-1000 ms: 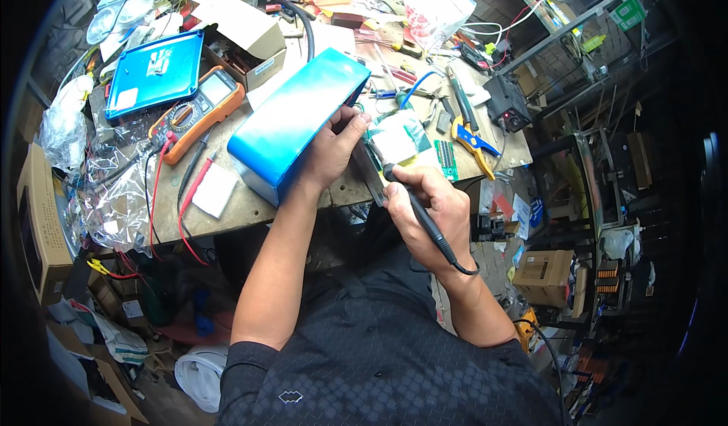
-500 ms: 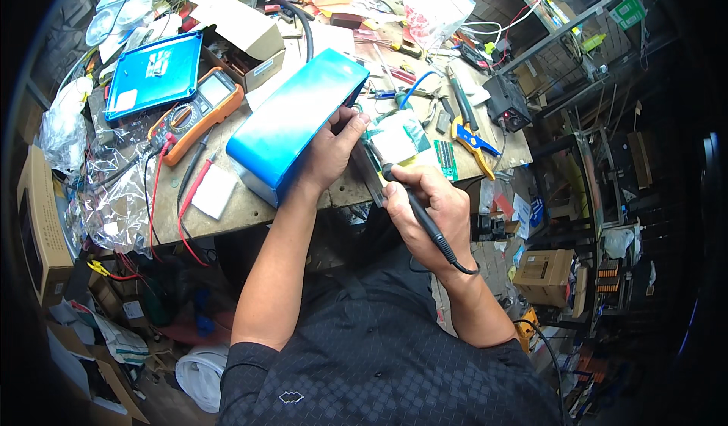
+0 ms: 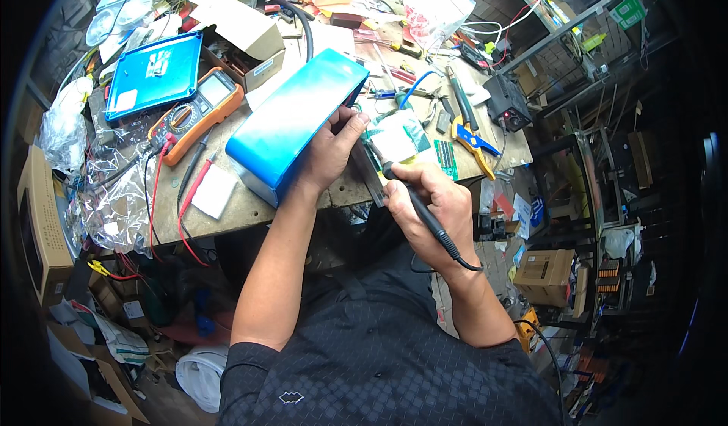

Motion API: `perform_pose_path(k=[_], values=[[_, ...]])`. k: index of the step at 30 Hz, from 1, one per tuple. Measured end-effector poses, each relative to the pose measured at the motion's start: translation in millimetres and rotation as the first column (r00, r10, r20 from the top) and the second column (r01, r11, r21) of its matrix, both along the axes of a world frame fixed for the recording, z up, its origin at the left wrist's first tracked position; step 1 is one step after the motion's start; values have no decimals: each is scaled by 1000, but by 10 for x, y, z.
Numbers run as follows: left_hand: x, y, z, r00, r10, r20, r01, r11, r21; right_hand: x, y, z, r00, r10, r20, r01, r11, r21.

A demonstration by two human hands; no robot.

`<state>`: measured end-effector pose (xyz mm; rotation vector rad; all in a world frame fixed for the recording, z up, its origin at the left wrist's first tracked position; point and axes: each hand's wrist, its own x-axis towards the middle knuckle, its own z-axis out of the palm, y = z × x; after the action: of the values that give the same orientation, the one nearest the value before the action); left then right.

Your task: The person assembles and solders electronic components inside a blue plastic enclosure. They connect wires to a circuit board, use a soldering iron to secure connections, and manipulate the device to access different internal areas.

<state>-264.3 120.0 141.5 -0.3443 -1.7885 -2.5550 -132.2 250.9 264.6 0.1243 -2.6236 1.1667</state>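
Observation:
A blue metal case lies on its side at the bench's front edge, its open side turned to the right. My left hand reaches to that opening, thumb and fingers pinched together; what they hold is too small to make out. In my right hand is a soldering iron, gripped by its black handle, its tip pointing up and left toward the left fingers. A dark narrow strip stands between the two hands at the case's opening. The iron's tip is hard to see against it.
Left of the case lie an orange multimeter with red and black probes, and a blue lid. To the right are blue-yellow pliers, a green circuit board and a black box-shaped unit. Cardboard and plastic crowd the back.
My right hand and the soldering iron's handle have shifted very slightly, with the cable end a little lower and to the right. My left hand and the case stay put.

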Motion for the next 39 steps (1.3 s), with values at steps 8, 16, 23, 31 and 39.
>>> perform_pose_path(k=[8,16,23,31,39], values=[[1,6,4,1000,12,6,-12,1000,6,-10,31,15,998,53,-15,-52,995,91],[-2,2,-9,1000,-5,13,5,1000,11,-17,38,32,998,59,-27,-57,995,79],[-15,6,-31,1000,6,-2,-6,1000,3,-15,13,43,987,98,-127,-71,977,199],[-5,1,-16,999,23,-23,-23,1000,-15,19,11,38,993,74,-87,-59,984,165],[-1,-14,-9,1000,13,-4,-13,1000,-19,12,19,40,993,75,-94,-58,983,172]])
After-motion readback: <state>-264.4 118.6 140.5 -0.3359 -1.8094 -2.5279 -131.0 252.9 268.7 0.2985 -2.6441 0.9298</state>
